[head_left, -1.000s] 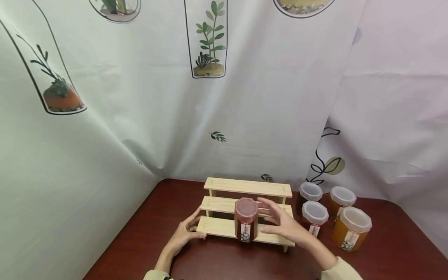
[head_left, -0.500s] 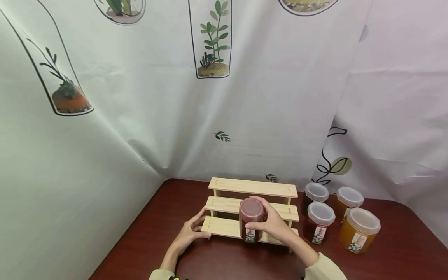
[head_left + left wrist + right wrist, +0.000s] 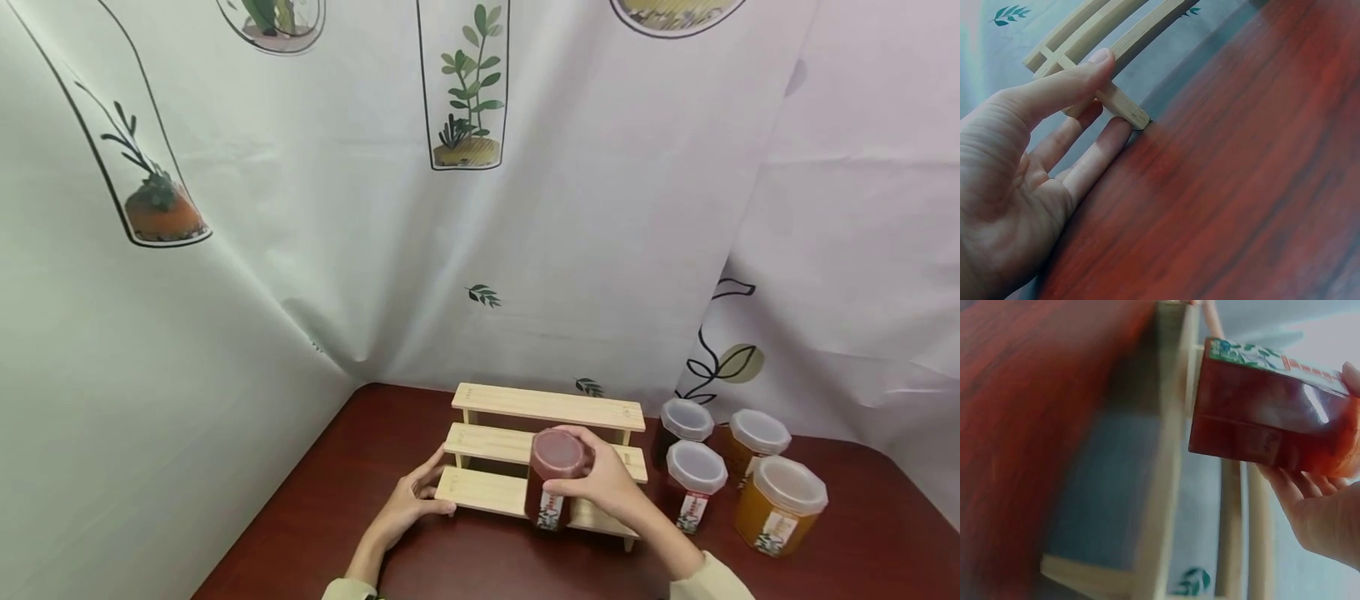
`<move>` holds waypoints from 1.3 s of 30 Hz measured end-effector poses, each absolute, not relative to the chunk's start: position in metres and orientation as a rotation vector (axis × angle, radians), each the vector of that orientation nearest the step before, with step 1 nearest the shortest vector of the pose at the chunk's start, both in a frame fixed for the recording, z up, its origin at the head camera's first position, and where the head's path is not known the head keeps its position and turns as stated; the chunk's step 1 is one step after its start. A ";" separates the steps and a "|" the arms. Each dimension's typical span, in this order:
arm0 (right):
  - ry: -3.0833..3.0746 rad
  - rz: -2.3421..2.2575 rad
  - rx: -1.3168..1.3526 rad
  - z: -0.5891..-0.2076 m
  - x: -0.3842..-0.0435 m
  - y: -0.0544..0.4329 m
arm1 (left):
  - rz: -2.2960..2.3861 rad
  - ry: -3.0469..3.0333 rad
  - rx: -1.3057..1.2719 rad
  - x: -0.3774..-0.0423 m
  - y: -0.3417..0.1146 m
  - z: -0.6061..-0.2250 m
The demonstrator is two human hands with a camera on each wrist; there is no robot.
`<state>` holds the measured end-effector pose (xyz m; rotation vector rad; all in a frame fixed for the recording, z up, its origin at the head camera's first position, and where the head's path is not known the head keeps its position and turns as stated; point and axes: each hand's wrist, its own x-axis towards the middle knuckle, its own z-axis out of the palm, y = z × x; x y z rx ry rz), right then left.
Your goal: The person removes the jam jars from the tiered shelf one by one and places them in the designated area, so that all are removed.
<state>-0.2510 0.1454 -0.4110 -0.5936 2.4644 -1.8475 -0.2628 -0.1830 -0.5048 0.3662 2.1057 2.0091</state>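
A pale three-step wooden rack stands on the table. My left hand grips its left front corner. In the left wrist view the thumb lies on the lowest step's front edge, with fingers beside the front leg. My right hand holds a dark red jar with a translucent octagonal lid, thumb near the top front and fingers behind. The jar is upright and overlaps the lowest step, right of its middle. The jar's red body and printed label show in the right wrist view.
To the right of the rack stand several lidded jars: a dark one at the back, a red one before it, an amber one and a larger yellow one. A printed white curtain hangs behind the dark red table.
My right hand has closed from beside the jar onto it, and the jar has shifted slightly right along the rack. The left hand keeps its place at the rack. The head view has turned slightly left.
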 end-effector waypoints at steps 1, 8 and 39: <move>2.481 -1.850 -0.588 -0.409 -0.249 0.150 | 2.008 2.105 0.369 -0.263 -0.182 -0.505; 2.642 -1.835 -0.650 -0.382 -0.231 0.194 | 1.996 2.118 0.373 -0.265 -0.180 -0.503; 2.983 -1.359 -0.477 -0.432 -0.189 0.363 | 1.986 2.158 0.374 -0.265 -0.184 -0.508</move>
